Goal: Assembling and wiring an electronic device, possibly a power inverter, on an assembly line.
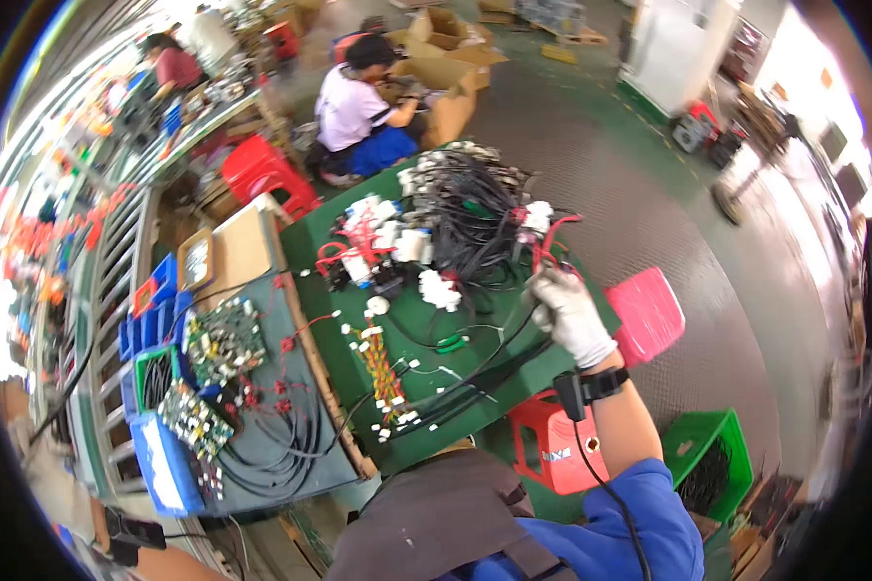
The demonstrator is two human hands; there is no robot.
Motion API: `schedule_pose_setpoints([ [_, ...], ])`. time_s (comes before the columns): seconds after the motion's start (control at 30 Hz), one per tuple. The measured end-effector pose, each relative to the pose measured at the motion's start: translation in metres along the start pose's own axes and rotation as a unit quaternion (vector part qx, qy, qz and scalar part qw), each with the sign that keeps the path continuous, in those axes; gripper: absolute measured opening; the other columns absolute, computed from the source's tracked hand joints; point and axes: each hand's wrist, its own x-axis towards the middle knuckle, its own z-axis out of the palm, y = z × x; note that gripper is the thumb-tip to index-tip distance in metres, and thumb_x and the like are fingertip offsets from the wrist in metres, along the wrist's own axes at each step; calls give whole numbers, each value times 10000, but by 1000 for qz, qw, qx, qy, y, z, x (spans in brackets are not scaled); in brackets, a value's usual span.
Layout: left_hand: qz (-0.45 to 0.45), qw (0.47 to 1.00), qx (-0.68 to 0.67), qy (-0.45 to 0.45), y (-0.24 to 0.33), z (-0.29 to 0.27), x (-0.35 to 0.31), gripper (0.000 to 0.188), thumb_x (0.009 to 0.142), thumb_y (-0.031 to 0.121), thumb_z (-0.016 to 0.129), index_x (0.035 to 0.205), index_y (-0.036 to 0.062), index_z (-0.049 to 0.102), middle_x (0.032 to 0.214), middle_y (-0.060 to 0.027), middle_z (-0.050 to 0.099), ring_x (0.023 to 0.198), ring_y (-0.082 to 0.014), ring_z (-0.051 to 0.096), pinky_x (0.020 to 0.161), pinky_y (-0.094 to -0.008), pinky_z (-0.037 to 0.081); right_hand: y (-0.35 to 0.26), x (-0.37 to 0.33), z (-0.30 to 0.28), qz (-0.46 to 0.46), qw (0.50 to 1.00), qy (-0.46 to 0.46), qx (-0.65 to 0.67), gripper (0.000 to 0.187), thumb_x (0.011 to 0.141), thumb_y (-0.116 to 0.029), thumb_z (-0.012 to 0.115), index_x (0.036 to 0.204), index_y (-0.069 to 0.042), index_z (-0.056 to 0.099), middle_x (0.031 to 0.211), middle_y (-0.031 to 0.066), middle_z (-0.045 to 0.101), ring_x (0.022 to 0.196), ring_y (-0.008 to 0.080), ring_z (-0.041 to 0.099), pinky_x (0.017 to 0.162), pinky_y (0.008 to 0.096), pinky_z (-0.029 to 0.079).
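The big, flat green counter [312, 242] has a wood strip on its left edge and a bit of bare room near the right corner. On its far half sits a big, messy heap of black cables [470, 218] with white plugs, so lots seems left. The right hand in a white glove [567, 312] is beside it, fingers curled; I can't tell if they grip anything, nor how the left hand's are. The thin red-and-yellow twisted wires [382, 373] lie neatly, maybe done.

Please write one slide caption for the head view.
A gloved right hand beside a pile of black cables on a green table.
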Motion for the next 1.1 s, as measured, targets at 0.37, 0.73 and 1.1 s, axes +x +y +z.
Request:
schedule_pose_setpoints([
  [0.37, -255, 387, -882, -85, 115, -100, -166, 343, 941, 394, 547, 1038, 64, 545, 863, -70, 615, 630, -152, 532, 584, -282, 447, -129, 5, 182, -52, 805, -431, 404, 290, 1022, -170, 418, 1236, 8, 500, 937, 3, 573, 495, 33, 376, 436, 197, 352],
  [0.73, -342, 351, -843, -220, 17, -85, -328, 406, 992, 253, 533, 1343, 53, 490, 1025, -5, 634, 753, -49, 558, 637, -209, 450, -94, -215, 531, 102, 570, -673, 461, 314, 1030, -229, 416, 1253, -20, 489, 1007, 1, 588, 596, 27, 470, 589, 177, 410],
  [1.1, -612, 493, -617, -30, -217, -123, -405, 303, 991, 220, 515, 1221, 30, 573, 926, -25, 666, 574, -56, 553, 544, -206, 451, 14, -436, 730, -284, 404, -870, 4, 91, 879, -58, 613, 925, -13, 676, 832, 73, 636, 727, 180, 613, 651, 273, 493],
])
